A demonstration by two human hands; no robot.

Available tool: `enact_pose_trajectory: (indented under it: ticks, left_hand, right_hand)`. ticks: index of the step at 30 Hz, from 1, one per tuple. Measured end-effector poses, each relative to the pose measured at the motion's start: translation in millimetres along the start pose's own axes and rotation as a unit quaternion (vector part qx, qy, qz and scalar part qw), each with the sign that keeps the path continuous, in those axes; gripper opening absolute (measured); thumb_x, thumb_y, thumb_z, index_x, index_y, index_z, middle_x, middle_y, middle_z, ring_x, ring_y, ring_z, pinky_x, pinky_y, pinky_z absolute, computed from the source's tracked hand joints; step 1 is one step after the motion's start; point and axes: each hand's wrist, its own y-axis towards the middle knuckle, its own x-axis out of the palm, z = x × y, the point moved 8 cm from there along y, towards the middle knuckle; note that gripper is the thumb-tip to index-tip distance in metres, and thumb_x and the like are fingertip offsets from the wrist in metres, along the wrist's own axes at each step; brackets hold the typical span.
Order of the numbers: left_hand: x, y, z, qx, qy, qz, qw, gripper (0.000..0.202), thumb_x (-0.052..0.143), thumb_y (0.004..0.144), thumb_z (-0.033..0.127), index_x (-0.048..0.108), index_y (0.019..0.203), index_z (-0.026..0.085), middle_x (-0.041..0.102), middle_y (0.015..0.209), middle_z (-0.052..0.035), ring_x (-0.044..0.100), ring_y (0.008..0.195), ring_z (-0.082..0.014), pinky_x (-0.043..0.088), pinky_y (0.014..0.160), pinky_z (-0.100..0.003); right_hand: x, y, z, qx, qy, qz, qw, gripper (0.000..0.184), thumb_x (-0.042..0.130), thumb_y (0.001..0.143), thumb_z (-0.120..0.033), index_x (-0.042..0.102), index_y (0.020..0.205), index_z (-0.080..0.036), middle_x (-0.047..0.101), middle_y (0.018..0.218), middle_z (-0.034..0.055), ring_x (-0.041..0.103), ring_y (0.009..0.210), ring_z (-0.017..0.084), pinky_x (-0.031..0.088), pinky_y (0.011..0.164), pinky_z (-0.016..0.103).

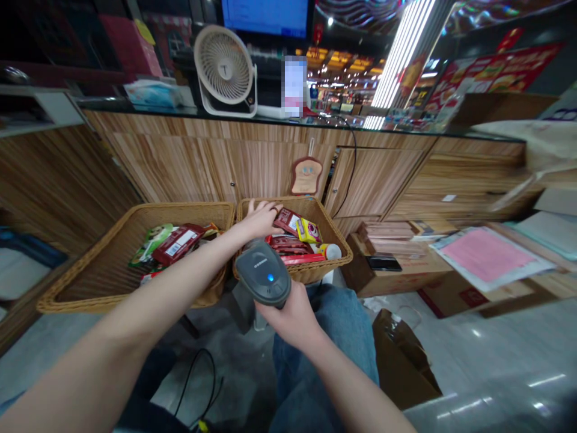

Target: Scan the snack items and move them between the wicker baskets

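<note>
My right hand (295,316) is wrapped round the handle of a dark grey barcode scanner (262,273), which has a lit blue light on top. My left hand (261,221) reaches into the right wicker basket (345,240), with thumb and forefinger at the left edge of a brown snack packet (288,221) and closed on it. Beside that packet lie a yellow packet (308,230), several red-brown packets (288,245), a long red packet (303,258) and a tub with a white lid (332,251).
On the left stands another wicker basket (90,252) with green and brown packets (180,242). A fan (225,66), a phone (294,87) and a monitor (268,15) are on the counter. Cardboard boxes (406,273) and an open paper bag (401,355) are to the right.
</note>
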Motion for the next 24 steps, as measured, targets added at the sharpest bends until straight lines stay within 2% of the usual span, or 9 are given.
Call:
enact_pose_trajectory:
  ticks: [3, 5, 7, 9, 13, 18, 21, 24]
  left_hand:
    - [18.0, 22.3, 4.6, -0.015, 0.034, -0.049, 0.998, 0.093, 0.069, 0.087, 0.061, 0.037, 0.163, 0.02, 0.05, 0.157, -0.024, 0.038, 0.147, -0.0439, 0.007, 0.122, -0.071]
    - [27.4, 31.9, 6.5, -0.011, 0.045, -0.079, 0.996, 0.093, 0.068, 0.086, 0.065, 0.037, 0.164, 0.024, 0.058, 0.15, -0.0224, 0.041, 0.144, -0.045, 0.005, 0.12, -0.073]
    - [34.2, 38.3, 7.4, 0.003, 0.041, -0.101, 0.994, 0.085, 0.066, 0.087, 0.065, 0.043, 0.161, 0.03, 0.065, 0.143, -0.0185, 0.044, 0.141, -0.0443, 0.002, 0.119, -0.075]
    - [37.1, 41.8, 7.7, 0.021, 0.02, -0.099, 0.995, 0.07, 0.066, 0.089, 0.062, 0.054, 0.153, 0.035, 0.07, 0.138, -0.0144, 0.048, 0.139, -0.0423, 0.001, 0.119, -0.076]
    - [34.1, 40.3, 6.7, 0.038, -0.005, -0.047, 0.998, 0.048, 0.068, 0.091, 0.053, 0.072, 0.133, 0.031, 0.072, 0.135, -0.0122, 0.051, 0.14, -0.0388, 0.002, 0.122, -0.074]
    - [19.3, 28.3, 8.3, 0.073, 0.017, 0.033, 0.997, 0.033, 0.065, 0.096, 0.047, 0.076, 0.121, 0.03, 0.074, 0.131, -0.0111, 0.055, 0.138, -0.0353, -0.003, 0.122, -0.074]
    - [1.6, 17.3, 8.8, 0.114, 0.043, 0.094, 0.988, 0.031, 0.066, 0.097, 0.043, 0.076, 0.123, 0.03, 0.074, 0.131, -0.0113, 0.059, 0.136, -0.0333, -0.007, 0.123, -0.074]
    - [-18.1, 1.2, 2.2, 0.124, 0.05, 0.14, 0.981, 0.039, 0.066, 0.097, 0.04, 0.07, 0.135, 0.031, 0.068, 0.142, -0.0124, 0.055, 0.142, -0.0335, -0.008, 0.124, -0.072]
  right_hand:
    - [-2.3, 0.5, -0.6, 0.0, 0.008, 0.006, 1.0, 0.008, 0.068, 0.076, -0.023, 0.067, 0.082, -0.019, 0.071, 0.077, 0.0018, 0.063, 0.069, 0.019, 0.052, 0.068, 0.027]
    - [-2.9, 0.6, -2.2, -0.004, 0.011, 0.007, 1.0, 0.007, 0.067, 0.076, -0.023, 0.066, 0.081, -0.02, 0.07, 0.076, 0.0012, 0.061, 0.068, 0.018, 0.051, 0.068, 0.027]
    - [-2.8, 0.5, -3.7, -0.008, 0.011, 0.006, 1.0, 0.006, 0.067, 0.075, -0.022, 0.065, 0.08, -0.02, 0.068, 0.075, 0.0006, 0.06, 0.067, 0.018, 0.051, 0.068, 0.027]
    - [-2.2, 0.2, -4.0, -0.008, 0.007, 0.004, 1.0, 0.006, 0.067, 0.075, -0.022, 0.064, 0.08, -0.02, 0.067, 0.074, -0.0001, 0.059, 0.067, 0.017, 0.05, 0.066, 0.027]
    - [-0.7, -0.3, -1.4, 0.005, 0.001, -0.001, 1.0, 0.006, 0.067, 0.076, -0.022, 0.064, 0.081, -0.021, 0.068, 0.075, 0.0, 0.061, 0.069, 0.018, 0.05, 0.068, 0.027]
    - [-1.8, -0.2, -0.2, 0.01, -0.003, 0.005, 1.0, 0.005, 0.067, 0.076, -0.024, 0.064, 0.08, -0.021, 0.069, 0.075, 0.0006, 0.063, 0.069, 0.019, 0.051, 0.067, 0.028]
    - [-2.1, -0.2, -0.2, 0.009, -0.002, 0.006, 1.0, 0.005, 0.067, 0.076, -0.025, 0.065, 0.08, -0.021, 0.071, 0.075, 0.001, 0.064, 0.069, 0.02, 0.052, 0.068, 0.028]
    - [-1.9, -0.2, -0.6, 0.009, 0.0, 0.005, 1.0, 0.005, 0.068, 0.076, -0.025, 0.066, 0.08, -0.021, 0.073, 0.076, 0.0015, 0.066, 0.069, 0.02, 0.053, 0.068, 0.028]
